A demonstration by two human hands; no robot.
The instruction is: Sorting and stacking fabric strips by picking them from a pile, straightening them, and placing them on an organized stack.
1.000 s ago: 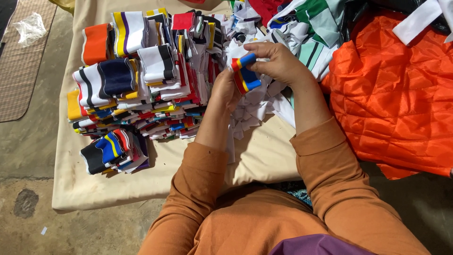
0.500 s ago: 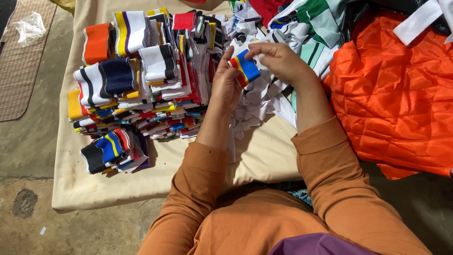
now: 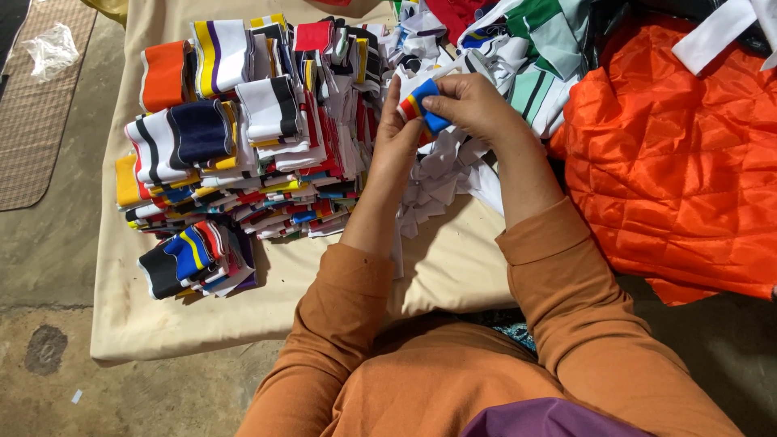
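Both my hands hold one small folded knit band (image 3: 422, 105), blue with red and yellow stripes, above a cream cloth (image 3: 267, 283). My left hand (image 3: 398, 139) supports it from the left with fingers upright. My right hand (image 3: 471, 103) pinches its top and right side. Under the hands lies a loose heap of white fabric strips (image 3: 441, 174). To the left stand stacks of folded striped bands (image 3: 243, 137), and a smaller pile of bands (image 3: 194, 257) sits nearer me.
An orange quilted fabric (image 3: 680, 162) covers the right side. Green and white striped cloth pieces (image 3: 534, 48) lie at the back. A woven mat (image 3: 32, 121) with a crumpled plastic bag (image 3: 53, 48) lies on the concrete floor at left.
Both hands have turned and shifted the blue band slightly to the right between the fingers. The piles around them have not moved.
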